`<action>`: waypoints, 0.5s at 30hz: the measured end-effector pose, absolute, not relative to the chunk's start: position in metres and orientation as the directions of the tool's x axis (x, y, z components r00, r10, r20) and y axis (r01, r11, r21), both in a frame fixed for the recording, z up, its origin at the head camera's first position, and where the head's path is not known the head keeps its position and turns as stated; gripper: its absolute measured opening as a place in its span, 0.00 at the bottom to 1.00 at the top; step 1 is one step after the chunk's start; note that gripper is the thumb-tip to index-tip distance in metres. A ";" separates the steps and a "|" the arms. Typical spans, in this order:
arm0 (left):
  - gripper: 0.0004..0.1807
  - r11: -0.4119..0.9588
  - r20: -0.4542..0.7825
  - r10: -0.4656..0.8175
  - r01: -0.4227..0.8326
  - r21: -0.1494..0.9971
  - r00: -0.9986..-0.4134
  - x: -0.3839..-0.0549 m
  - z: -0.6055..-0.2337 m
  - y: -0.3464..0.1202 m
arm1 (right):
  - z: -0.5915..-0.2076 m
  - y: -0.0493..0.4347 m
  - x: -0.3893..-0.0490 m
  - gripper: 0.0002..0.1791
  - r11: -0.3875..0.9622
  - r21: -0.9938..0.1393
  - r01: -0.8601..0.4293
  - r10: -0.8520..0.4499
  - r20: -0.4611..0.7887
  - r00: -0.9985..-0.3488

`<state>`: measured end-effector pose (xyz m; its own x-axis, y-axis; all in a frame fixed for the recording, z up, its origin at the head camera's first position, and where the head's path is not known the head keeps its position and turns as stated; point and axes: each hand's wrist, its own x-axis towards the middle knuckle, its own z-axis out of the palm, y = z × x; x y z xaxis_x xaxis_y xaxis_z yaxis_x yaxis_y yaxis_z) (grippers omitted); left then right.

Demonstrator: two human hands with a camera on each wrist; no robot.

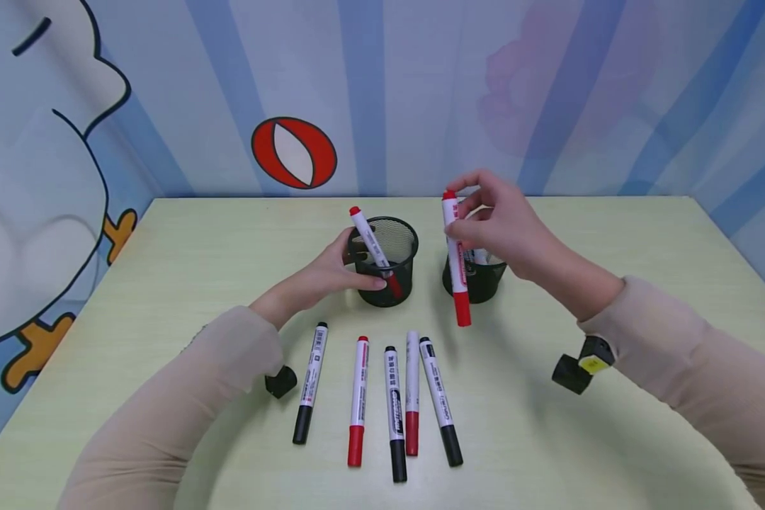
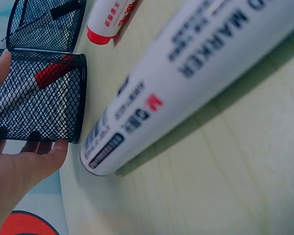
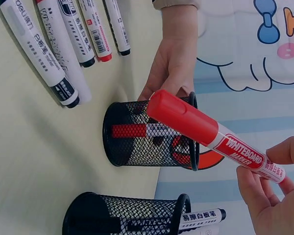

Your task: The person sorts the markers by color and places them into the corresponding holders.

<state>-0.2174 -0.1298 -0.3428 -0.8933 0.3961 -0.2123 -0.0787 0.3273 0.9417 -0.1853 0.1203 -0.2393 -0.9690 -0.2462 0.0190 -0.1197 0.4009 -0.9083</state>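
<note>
My left hand point(image 1: 328, 278) grips the left black mesh pen cup point(image 1: 404, 276) by its side, thumb across the front. Leaning inside that cup is a whiteboard marker point(image 1: 371, 238), its red cap down. My right hand point(image 1: 506, 225) pinches another whiteboard marker point(image 1: 455, 248) near its plain end, the red cap pointing down. This marker hangs in front of the right mesh pen cup point(image 1: 489, 285), partly covering it. In the right wrist view, a marker point(image 3: 202, 218) with a black end sticks out of the right cup; the right hand does not touch that cup.
Several markers lie on the table point(image 1: 166, 283) in front of the cups, among them a black-capped one point(image 1: 310, 382) at the left, a red-capped one point(image 1: 358, 400) and a black-capped one point(image 1: 441, 400) at the right. A printed backdrop point(image 1: 414, 92) rises behind the table.
</note>
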 end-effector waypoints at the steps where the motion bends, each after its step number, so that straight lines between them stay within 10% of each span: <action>1: 0.53 0.327 -0.213 0.396 -0.079 0.942 -0.893 -0.218 -0.343 -0.130 | -0.238 0.120 -0.187 0.24 0.393 -0.911 -0.123 -0.246 0.025 -0.969; 15: 0.53 0.329 -0.201 0.394 -0.067 0.942 -0.897 -0.218 -0.345 -0.129 | -0.231 0.113 -0.205 0.23 0.318 -0.940 -0.126 -0.217 0.057 -0.974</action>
